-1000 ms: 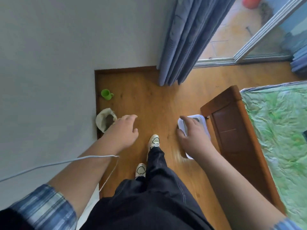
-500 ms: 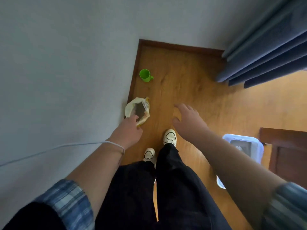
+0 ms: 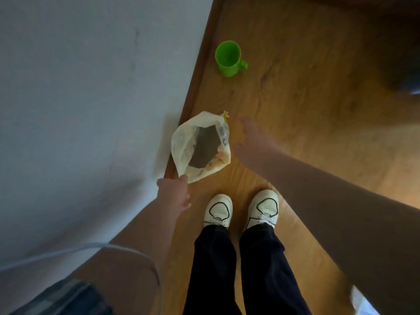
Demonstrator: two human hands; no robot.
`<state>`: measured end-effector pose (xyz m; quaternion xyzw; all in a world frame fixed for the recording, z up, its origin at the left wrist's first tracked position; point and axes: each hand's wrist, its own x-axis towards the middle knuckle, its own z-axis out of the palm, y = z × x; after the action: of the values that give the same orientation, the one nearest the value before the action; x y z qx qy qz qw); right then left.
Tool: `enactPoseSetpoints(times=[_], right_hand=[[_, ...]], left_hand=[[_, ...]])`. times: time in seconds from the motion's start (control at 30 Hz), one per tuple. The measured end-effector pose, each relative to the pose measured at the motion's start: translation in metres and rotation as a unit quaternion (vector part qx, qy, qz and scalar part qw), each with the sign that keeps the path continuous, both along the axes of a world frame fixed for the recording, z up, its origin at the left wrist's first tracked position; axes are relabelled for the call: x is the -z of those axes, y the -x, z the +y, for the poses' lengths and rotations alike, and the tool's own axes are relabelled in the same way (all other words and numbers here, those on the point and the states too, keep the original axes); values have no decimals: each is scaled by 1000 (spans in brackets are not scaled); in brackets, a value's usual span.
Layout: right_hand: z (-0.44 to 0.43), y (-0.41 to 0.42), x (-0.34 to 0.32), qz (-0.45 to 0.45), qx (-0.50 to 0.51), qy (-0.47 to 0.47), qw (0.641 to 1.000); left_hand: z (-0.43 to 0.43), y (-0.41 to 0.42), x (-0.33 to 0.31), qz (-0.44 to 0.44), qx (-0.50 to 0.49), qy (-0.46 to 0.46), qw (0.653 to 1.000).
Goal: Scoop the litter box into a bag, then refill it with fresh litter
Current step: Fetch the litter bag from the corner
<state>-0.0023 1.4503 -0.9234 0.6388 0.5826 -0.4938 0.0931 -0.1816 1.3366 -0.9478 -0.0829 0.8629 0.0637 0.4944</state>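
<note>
Within the last second the person has turned from the litter box towards the wall. The right hand (image 3: 252, 144), which lay on the box's rim then, now hangs with fingers spread just beside the right flank of the open litter bag (image 3: 201, 146), its grip wide and holding nothing. The left hand (image 3: 173, 192) has gone from over bare floor to the bag's near rim. Its fingertips meet the plastic there, but blur hides whether the grip has closed on it.

The bag stands upright at the floor's (image 3: 306, 133) left edge, against the skirting board (image 3: 197, 71), its mouth gaping over a flat grey fill. Of the box only a pale sliver (image 3: 361, 301) shows at the lower right corner, behind the right arm, if that is the box at all. This looks like the turn from the box to the litter supply, with the bag about to be picked up in both hands, though the box's own state cannot be judged.

The wall (image 3: 79, 87) shuts off the left side, so the bag can only come away rightward or up. Open floor lies to the right and ahead. A green cup (image 3: 229, 59) stands farther along the skirting, well apart. The shoes (image 3: 219, 210) stand near the bag's front, and a pale cable (image 3: 68, 252) crosses the left forearm and could snag.
</note>
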Motion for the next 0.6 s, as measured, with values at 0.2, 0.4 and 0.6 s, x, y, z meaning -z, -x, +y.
enactPoseSetpoints(times=[0.2, 0.4, 0.6], right_hand=[[15, 46, 68, 30, -43, -54, 997], [20, 51, 83, 4, -31, -86, 996], [23, 30, 31, 5, 54, -79, 995]], left_hand=[[-10, 12, 64, -36, -21, -30, 999], [4, 18, 79, 13, 57, -31, 998], [16, 20, 34, 82, 210, -51, 973]])
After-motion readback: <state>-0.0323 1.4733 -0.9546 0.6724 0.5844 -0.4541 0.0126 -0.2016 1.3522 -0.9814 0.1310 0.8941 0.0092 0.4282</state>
